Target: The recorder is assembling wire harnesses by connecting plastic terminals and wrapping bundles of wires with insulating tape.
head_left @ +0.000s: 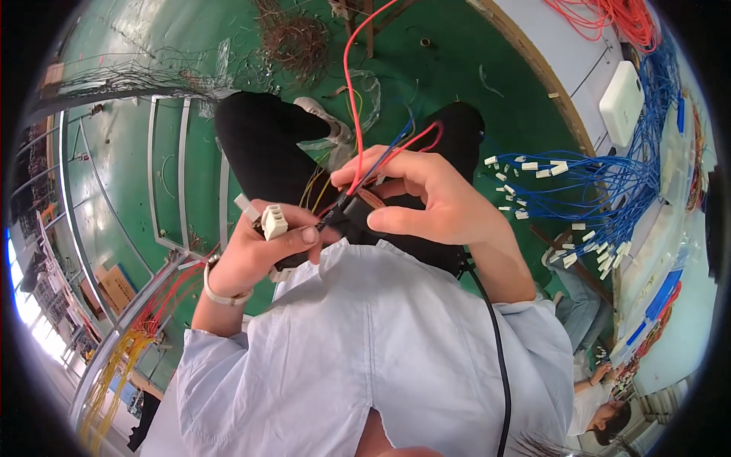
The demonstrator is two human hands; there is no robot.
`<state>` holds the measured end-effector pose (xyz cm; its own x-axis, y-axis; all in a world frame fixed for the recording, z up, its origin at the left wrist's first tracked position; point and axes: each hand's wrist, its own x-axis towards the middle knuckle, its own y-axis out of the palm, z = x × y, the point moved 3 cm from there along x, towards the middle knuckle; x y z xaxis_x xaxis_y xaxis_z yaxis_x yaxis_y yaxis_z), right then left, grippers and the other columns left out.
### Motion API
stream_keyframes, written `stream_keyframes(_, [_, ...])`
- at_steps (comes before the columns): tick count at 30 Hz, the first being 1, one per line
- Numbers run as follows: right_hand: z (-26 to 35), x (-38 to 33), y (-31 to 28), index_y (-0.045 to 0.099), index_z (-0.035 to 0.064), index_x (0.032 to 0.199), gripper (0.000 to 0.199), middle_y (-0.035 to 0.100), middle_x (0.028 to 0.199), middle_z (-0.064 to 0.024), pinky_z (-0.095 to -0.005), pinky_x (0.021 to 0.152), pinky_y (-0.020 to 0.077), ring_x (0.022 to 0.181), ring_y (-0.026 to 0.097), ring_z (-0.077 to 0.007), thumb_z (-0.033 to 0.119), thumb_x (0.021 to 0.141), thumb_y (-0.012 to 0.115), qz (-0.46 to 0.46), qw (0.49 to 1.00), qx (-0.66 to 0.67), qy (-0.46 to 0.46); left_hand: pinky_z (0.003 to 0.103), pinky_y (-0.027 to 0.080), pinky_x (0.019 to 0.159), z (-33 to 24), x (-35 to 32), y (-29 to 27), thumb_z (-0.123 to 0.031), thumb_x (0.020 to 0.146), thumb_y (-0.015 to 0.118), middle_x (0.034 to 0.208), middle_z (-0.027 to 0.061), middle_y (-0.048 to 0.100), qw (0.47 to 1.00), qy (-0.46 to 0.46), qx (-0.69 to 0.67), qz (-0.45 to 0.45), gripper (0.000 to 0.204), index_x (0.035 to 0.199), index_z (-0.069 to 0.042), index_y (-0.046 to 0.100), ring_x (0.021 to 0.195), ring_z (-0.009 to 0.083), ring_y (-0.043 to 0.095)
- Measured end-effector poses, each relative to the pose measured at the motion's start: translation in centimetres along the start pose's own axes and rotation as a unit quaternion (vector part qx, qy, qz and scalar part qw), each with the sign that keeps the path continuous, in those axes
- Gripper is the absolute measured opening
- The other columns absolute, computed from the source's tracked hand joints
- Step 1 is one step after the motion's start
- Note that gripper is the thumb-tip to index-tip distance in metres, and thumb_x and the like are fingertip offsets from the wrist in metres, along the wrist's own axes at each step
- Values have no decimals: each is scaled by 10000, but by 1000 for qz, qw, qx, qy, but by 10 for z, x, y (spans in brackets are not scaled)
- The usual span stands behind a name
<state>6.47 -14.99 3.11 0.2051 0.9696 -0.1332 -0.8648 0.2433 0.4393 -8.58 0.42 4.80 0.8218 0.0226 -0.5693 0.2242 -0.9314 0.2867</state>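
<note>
My left hand (263,247) fingers clenched on a light, rigid white connector (274,222), right hand (430,202) fingers pinching limp red and blue wires (381,156) over my lap; best gripped at the housing

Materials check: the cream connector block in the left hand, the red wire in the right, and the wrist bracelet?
Cream rectangular connector block: looks like moulded plastic, matte, with crisp square edges. Thin red wire: likely plastic-insulated, smooth and glossy, holding a springy curve; its core is not visible. Pale bracelet on the left wrist: a smooth band, plastic or metal, too small to tell.
</note>
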Motion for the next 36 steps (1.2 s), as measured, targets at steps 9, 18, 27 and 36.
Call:
stream_keyframes(9, [1, -8, 11, 603, -54, 1121, 394, 606, 1008, -62, -246, 863, 450, 964, 583, -128, 55, 743, 594, -45, 997, 27, 49, 213, 408, 553, -16, 15, 12, -54, 890, 626, 667, 18, 590, 998, 35, 44, 14, 81, 886, 27, 631, 617, 61, 523])
stream_keyframes(18, [-2, 9, 5, 600, -38, 1191, 453, 606, 1144, -113, -232, 702, 482, 774, 563, -81, -35, 741, 654, -245, 892, -316, -210, 202, 311, 453, -11, 10, 20, -208, 869, 669, 626, 3, 531, 994, -65, -86, -11, 270, 928, 55, 644, 532, 51, 445])
stream_keyframes(27, [-4, 23, 18, 604, -170, 998, 463, 606, 1128, -262, -447, 993, 416, 1080, 590, -356, 234, 938, 386, 21, 960, 243, -138, 210, 332, 441, -6, 1, 4, -228, 894, 629, 611, 0, 485, 979, -27, -197, 48, 265, 897, 37, 617, 529, 60, 428])
stream_keyframes(36, [-2, 12, 9, 570, -50, 1228, 450, 633, 1065, -89, -258, 825, 489, 930, 606, -127, 73, 810, 681, -89, 993, 41, 70, 169, 228, 378, 1, 22, -16, -261, 919, 579, 592, -43, 470, 984, -101, -140, 46, 284, 948, 17, 629, 458, -1, 350])
